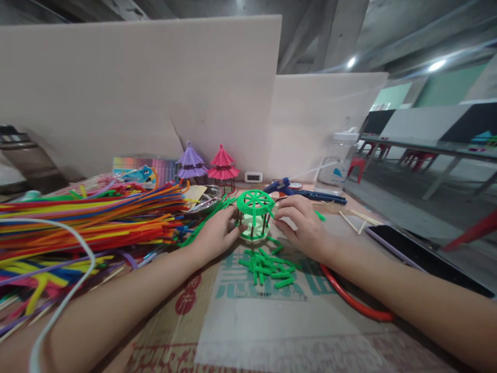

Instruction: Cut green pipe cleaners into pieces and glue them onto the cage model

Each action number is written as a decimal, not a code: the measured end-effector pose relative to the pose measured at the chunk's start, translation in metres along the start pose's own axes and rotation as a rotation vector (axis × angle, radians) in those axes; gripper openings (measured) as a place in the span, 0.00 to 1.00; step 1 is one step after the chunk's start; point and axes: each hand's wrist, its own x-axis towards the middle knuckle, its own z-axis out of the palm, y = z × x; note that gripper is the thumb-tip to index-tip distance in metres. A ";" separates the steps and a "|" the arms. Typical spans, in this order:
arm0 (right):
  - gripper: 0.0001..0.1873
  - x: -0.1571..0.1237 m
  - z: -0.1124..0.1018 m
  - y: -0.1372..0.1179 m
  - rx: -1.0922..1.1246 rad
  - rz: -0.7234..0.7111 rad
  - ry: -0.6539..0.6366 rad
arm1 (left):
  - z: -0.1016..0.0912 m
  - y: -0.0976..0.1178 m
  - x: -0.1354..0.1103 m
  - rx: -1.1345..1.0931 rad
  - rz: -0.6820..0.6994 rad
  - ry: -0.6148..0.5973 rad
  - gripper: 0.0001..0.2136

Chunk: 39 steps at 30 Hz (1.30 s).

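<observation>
A small green pavilion model [254, 215] with a spoked round roof and dark posts stands on the cardboard-covered table [248, 331]. My left hand [216, 233] touches its left side with fingers curled toward the posts. Fingers bent, my right hand [303, 225] rests against its right side. Several short green stick pieces [267, 265] lie just in front of the model.
A big pile of coloured pipe cleaners [89, 223] fills the left. Purple [190, 163] and pink [222, 166] finished pavilions stand behind, beside a blue glue gun [306, 192], a metal dish [207, 198], a plastic jar [337, 166], a phone [423, 254], a red cord [349, 300].
</observation>
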 end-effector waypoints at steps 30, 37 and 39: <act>0.07 0.022 -0.018 0.030 0.170 0.545 -0.039 | 0.004 -0.006 0.000 -0.110 -0.062 -0.027 0.08; 0.13 0.002 -0.017 0.094 0.191 0.879 -0.415 | 0.006 -0.009 0.001 -0.118 -0.071 -0.007 0.07; 0.14 -0.004 -0.011 0.105 0.178 0.895 -0.451 | 0.007 -0.010 0.001 -0.115 -0.067 0.000 0.07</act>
